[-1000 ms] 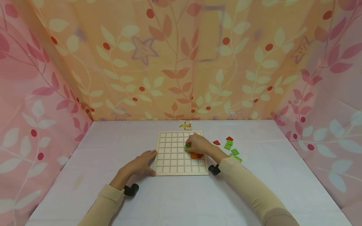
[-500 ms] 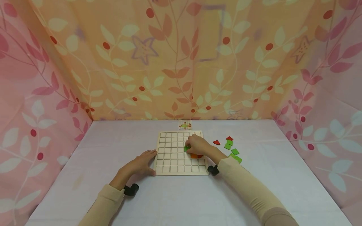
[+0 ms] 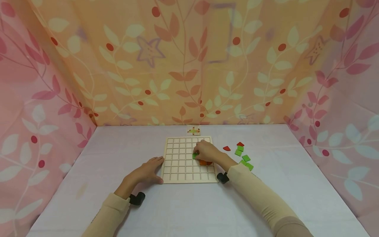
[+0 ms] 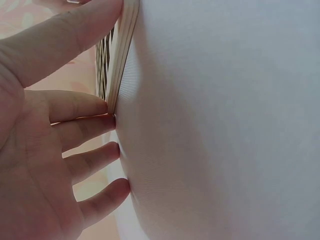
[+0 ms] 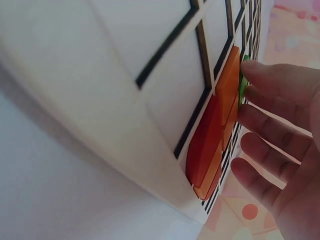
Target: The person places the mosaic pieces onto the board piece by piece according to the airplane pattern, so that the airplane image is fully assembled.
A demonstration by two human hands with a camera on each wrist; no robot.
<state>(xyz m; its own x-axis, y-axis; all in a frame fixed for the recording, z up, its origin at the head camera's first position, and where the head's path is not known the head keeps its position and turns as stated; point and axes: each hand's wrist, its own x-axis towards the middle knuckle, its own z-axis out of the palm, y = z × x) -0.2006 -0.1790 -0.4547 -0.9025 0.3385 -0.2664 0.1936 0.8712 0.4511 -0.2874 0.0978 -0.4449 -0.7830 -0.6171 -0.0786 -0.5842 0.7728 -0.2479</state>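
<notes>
A wooden grid board lies flat on the table. My left hand rests at its left edge, fingers extended; in the left wrist view the thumb and index finger touch the board's side. Over the right part of the board, my right hand pinches a green square tile at a grid cell. The right wrist view shows that green tile at the thumb and fingertips, partly hidden. Beside it sit orange tiles and red pieces in the grid, partly covered by the hand in the head view.
Several loose green tiles and two red pieces lie right of the board, near the right forearm. A small pattern card lies behind the board. Patterned cloth walls enclose the table at the back and sides.
From one second ago, my right hand has shifted slightly left and toward me with the green tile, which sits lower at the cell. The left hand stays put.
</notes>
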